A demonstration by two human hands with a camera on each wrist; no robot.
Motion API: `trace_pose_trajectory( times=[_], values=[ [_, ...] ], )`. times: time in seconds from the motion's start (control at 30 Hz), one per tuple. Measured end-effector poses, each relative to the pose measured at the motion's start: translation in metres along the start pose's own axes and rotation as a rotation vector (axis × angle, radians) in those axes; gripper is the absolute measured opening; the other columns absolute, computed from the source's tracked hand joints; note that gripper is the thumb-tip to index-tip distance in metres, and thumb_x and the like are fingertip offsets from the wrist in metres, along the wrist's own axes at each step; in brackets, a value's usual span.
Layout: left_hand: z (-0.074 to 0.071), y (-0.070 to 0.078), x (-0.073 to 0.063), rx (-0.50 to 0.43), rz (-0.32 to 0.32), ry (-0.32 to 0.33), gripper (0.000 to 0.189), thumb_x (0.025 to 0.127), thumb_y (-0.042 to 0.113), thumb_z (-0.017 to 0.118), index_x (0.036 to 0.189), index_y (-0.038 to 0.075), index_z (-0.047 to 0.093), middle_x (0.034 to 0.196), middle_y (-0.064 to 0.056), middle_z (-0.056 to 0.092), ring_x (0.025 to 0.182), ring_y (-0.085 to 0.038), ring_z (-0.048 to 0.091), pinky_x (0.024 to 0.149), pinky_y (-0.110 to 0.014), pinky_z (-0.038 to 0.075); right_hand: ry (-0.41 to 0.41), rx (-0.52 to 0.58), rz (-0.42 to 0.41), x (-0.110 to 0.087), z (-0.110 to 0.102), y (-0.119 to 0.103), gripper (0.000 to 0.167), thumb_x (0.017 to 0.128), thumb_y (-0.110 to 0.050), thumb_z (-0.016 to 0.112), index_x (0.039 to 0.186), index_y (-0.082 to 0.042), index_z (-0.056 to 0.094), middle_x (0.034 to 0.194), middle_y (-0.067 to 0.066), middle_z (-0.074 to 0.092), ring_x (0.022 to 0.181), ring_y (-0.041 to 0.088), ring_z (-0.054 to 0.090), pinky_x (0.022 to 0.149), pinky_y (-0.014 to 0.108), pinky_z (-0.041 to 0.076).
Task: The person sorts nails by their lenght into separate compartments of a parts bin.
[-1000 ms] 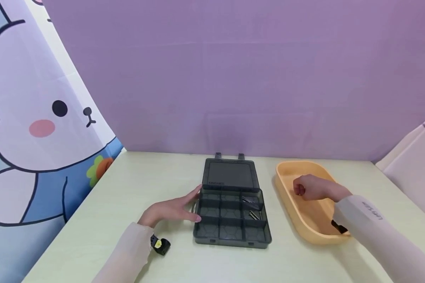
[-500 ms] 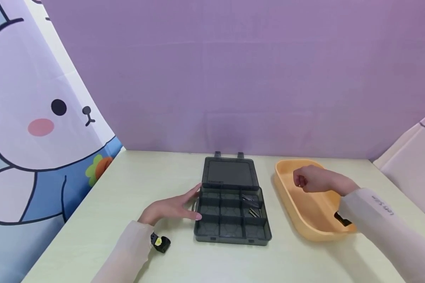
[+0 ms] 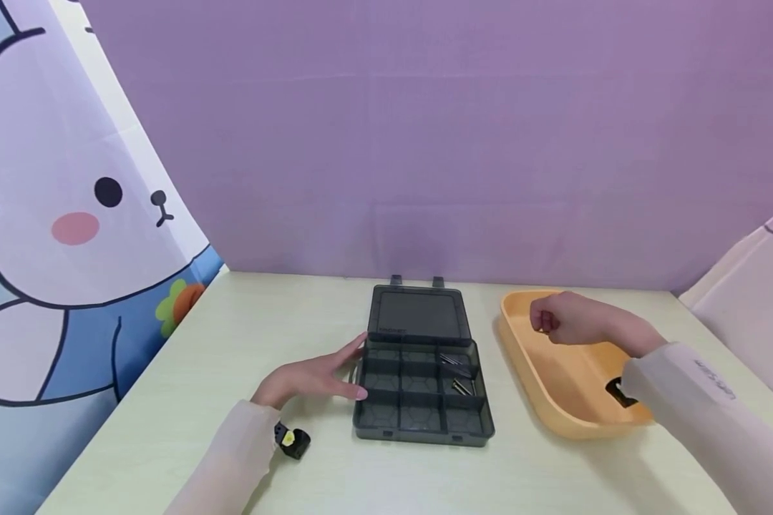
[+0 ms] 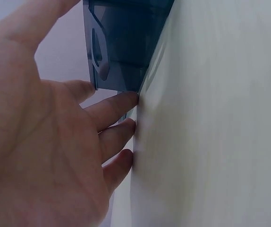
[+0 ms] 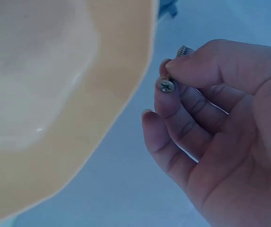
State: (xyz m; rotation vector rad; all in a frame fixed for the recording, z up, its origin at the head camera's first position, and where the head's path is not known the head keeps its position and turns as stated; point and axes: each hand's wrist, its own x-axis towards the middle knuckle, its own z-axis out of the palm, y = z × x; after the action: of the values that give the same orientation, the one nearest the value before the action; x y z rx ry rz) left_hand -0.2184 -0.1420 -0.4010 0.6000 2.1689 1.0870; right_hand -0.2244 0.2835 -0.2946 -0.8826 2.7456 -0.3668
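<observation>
In the head view a dark translucent compartment box [image 3: 420, 386] lies on the table with its lid [image 3: 419, 313] folded back. Its right-hand compartments hold several small screws [image 3: 464, 387]. My left hand [image 3: 312, 375] rests at the box's left side, thumb at the near part and fingers spread toward the back. In the left wrist view those fingers [image 4: 114, 142] are loosely bent near the box's corner, touching the table. Over the orange tray [image 3: 541, 390], my right hand [image 3: 573, 318] pinches a screw [image 5: 165, 85] between thumb and fingers; its cross-slot head and threaded end show in the right wrist view.
The pale table [image 3: 283, 307] ends at a purple cloth backdrop [image 3: 425, 143]. A curtain with a cartoon print [image 3: 71, 214] hangs at the left. The tray's raised rim stands right of the box, with table surface between them.
My right hand has risen and shifted slightly to the back and right over the tray, its forearm moving right. My left hand has stayed against the box.
</observation>
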Motion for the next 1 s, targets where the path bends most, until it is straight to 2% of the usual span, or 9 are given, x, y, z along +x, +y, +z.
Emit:
trace_pose_trajectory(
  times=[0.27,0.57,1.0],
  values=[
    [0.001,0.002,-0.002,-0.002,0.004,-0.006,0.106,0.083,0.045,0.071,0.154,0.029,-0.007,0.161,-0.011,0.010,0.148,-0.030,0.008,0.116,-0.056,0.014,0.031,0.018,-0.036,-0.004,-0.005,-0.013,0.025,0.073,0.010,0.056,0.082,-0.013,0.056,0.072,-0.008,0.049,0.066,0.003,0.043,0.060,0.021,0.040],
    [0.003,0.002,-0.003,-0.011,0.000,-0.009,0.106,0.083,0.044,0.071,0.153,0.031,-0.007,0.161,-0.011,0.009,0.148,-0.029,0.007,0.116,-0.056,0.013,0.048,-0.028,-0.106,-0.004,-0.001,-0.031,0.024,0.074,0.009,0.057,0.083,-0.013,0.058,0.073,-0.011,0.051,0.068,0.002,0.045,0.061,0.021,0.041],
    [0.004,0.003,-0.003,-0.020,-0.005,-0.008,0.105,0.083,0.045,0.071,0.153,0.031,-0.006,0.161,-0.010,0.009,0.148,-0.028,0.007,0.116,-0.056,0.012,0.061,0.002,-0.128,0.002,0.003,-0.052,0.027,0.077,0.009,0.056,0.085,-0.016,0.058,0.076,-0.009,0.053,0.070,0.002,0.046,0.062,0.022,0.042]
  ],
)
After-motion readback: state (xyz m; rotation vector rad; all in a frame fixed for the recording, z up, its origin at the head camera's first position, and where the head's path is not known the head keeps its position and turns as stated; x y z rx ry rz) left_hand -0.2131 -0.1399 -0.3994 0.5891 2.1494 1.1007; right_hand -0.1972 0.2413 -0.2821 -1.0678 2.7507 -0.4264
